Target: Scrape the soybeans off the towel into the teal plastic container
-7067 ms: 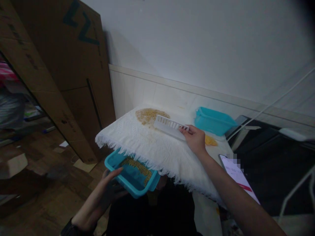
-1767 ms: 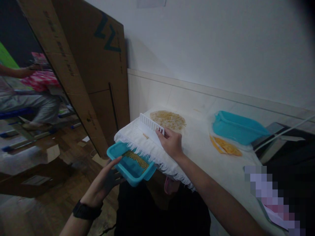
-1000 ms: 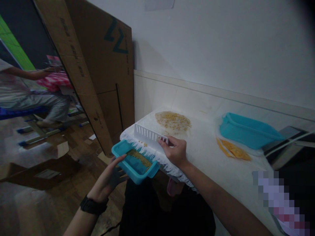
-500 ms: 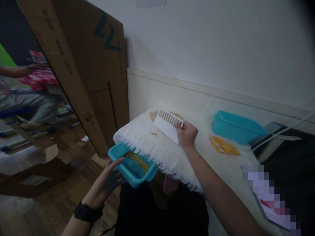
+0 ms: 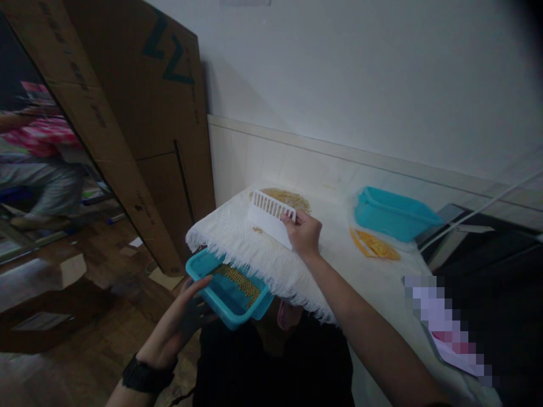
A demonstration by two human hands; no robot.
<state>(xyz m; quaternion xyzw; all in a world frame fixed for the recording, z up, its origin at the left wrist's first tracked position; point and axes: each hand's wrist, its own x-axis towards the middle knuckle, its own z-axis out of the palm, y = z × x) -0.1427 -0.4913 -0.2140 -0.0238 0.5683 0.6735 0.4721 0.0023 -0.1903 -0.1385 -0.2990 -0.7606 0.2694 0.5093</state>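
My left hand (image 5: pixel 186 311) grips the near left side of a blue plastic tub (image 5: pixel 231 317), thumb over the rim. The tub sits under the fringed edge of a white cloth (image 5: pixel 224 229) and holds small round yellow-green beans (image 5: pixel 237 277). In my right hand (image 5: pixel 304 233) is a white slotted plastic scraper (image 5: pixel 269 226), pinched at its right end with its slots facing the wall. It is tilted over the cloth; I cannot tell whether it touches. Behind it lies a spread of pale tan grains (image 5: pixel 291 198), with a few loose grains (image 5: pixel 257 229) in front.
Another blue tub (image 5: pixel 392 212) stands at the table's right rear, beside an orange packet (image 5: pixel 375 244). A tall cardboard box (image 5: pixel 165 118) rises at the left, and the wall (image 5: pixel 360 85) bounds the back. Far left, a person (image 5: pixel 42 147) sits.
My right hand has drawn the scraper slightly left and nearer, so more of the tan grains show behind it. My left hand stays on the tub. The camera view has turned a little right.
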